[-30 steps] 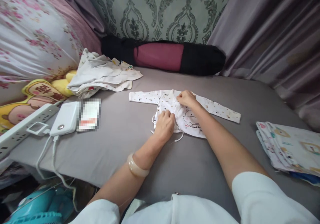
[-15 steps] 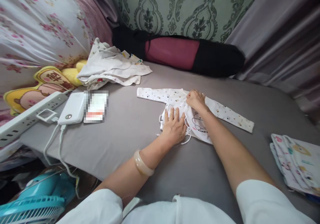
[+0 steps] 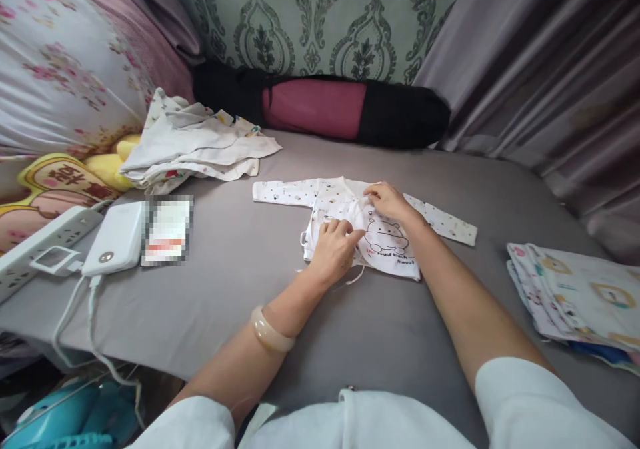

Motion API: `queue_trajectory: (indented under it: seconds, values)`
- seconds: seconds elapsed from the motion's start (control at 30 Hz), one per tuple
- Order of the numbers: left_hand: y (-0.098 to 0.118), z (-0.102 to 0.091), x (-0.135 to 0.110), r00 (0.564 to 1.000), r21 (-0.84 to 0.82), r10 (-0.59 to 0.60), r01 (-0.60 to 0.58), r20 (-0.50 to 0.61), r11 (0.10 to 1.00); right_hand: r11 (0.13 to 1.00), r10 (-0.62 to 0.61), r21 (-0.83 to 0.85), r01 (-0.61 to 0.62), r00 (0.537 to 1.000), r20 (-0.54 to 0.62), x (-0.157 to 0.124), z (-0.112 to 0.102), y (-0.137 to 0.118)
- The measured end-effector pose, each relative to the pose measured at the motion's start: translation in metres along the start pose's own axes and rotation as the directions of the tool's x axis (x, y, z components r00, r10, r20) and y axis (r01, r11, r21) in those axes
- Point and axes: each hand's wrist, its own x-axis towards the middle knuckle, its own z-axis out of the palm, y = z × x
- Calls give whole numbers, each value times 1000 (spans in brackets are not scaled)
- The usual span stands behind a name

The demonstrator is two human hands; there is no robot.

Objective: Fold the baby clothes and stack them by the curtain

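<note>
At left, a white power bank (image 3: 117,235) lies beside the power strip (image 3: 47,252), probably to be near its sockets; farther, the baby clothes in a loose pile (image 3: 200,142) seem to be kept out of the hands' way. In the middle, the tie-front baby shirt (image 3: 345,202) lies face up on the grey sheet (image 3: 200,315), sleeves spread, which keeps its front within reach. The left hand (image 3: 334,252) rests over its near left part, palm down, fingers loosely bent, thumb apart. The right hand (image 3: 389,202) reaches farther, wrist bent, fingers curled at the neckline; whether they pinch cloth, I cannot tell. At right lies a folded clothes stack (image 3: 580,295)
</note>
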Motion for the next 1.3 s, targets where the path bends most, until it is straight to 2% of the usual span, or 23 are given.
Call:
queue_trajectory:
  seconds: [0.07,0.17,0.37,0.47,0.57,0.63,0.73,0.8,0.9,1.0,1.03,1.2,1.3]
  values:
    - [0,0,0,999,-6,33,-33,4,999,999,-31,-41,32,999,31,-6,-1,0]
    - [0,-1,0,1000,-14,12,-12,-10,1000,998,-20,-63,21,999,29,-10,1,-4]
    - [2,-2,1,997,-36,-76,75,-11,997,999,40,7,-39,972,-232,-20,20,-15]
    - [6,-5,0,991,-51,-110,106,-70,993,1000,25,-8,-28,957,-288,-33,29,-22]
    - [8,-5,0,979,-70,-120,110,-167,991,997,29,-58,-44,971,-236,-57,35,-30]
    - [9,-1,0,981,-69,-51,39,-186,997,992,32,-113,-50,987,-158,-80,38,-35]
    - [10,9,-1,993,-36,65,-69,-101,997,981,-7,-196,1,999,-32,-110,37,-36]
    - [11,16,-3,999,-13,48,-48,-13,999,974,-28,-223,30,1000,12,-117,33,-29]
    - [13,21,-4,998,16,-5,4,70,1000,967,42,-251,-40,999,4,-106,22,-10]
    - [14,16,-4,996,26,-16,14,85,1000,943,187,-275,-190,982,-37,-83,13,2]
    - [14,14,-3,997,26,-22,20,80,999,939,201,-278,-204,979,-39,-77,12,1]
    - [14,14,-3,996,63,-42,37,80,997,970,105,-224,-97,994,24,-62,21,-19]
    - [14,20,-5,994,99,-42,32,104,995,973,127,-195,-120,992,21,-49,26,-21]
